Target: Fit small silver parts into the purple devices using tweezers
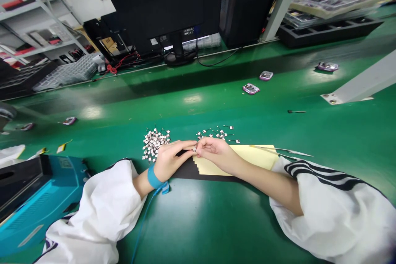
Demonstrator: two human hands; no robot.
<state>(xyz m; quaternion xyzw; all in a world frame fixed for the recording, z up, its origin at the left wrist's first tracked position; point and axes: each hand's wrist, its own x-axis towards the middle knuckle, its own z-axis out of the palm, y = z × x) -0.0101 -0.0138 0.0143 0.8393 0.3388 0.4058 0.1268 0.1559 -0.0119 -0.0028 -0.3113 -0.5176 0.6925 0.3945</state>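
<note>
My left hand point(170, 160), with a blue wrist strap point(154, 176) on its wrist, meets my right hand point(216, 153) above a dark mat point(184, 169). Between their fingertips they pinch a small whitish part point(194, 148), mostly covered by the fingers. Beside my left hand lies a heap of small white parts with short dark leads point(154, 142). Several similar parts point(220, 134) are scattered just beyond my right hand. Under my right forearm is a fanned stack of pale yellow sheets point(256, 156). Metal tweezers point(292, 152) rest across its far right corner.
A black monitor point(176, 0) stands at the back of the green table. Purple-rimmed devices point(251, 88) lie farther off. A white slanted post point(365, 78) and a small dark-tipped tool point(297, 111) are at right. A blue bin point(49, 198) sits at left.
</note>
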